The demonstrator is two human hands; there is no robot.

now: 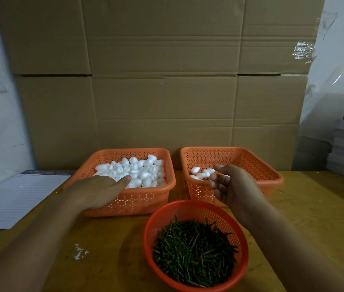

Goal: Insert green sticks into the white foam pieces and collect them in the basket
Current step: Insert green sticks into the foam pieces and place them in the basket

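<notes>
left hand [101,187] flat, fingers straight on foam pieces [137,171], just ahead | right hand [232,186] loosely curled over collecting basket [272,175], hold unclear | green sticks [194,251] nearest right hand

- The left hand [101,186] reaches into the left orange basket [122,204], fingers on the white foam pieces [137,170].
- The right hand [233,186] hovers, fingers loosely curled, over the right orange basket [257,165], which holds a few foam pieces [198,173].
- Nearer, a round red basket [188,209] holds green sticks [194,251].
- A lined notepad [17,199] lies far left on the wooden table [314,207].
</notes>
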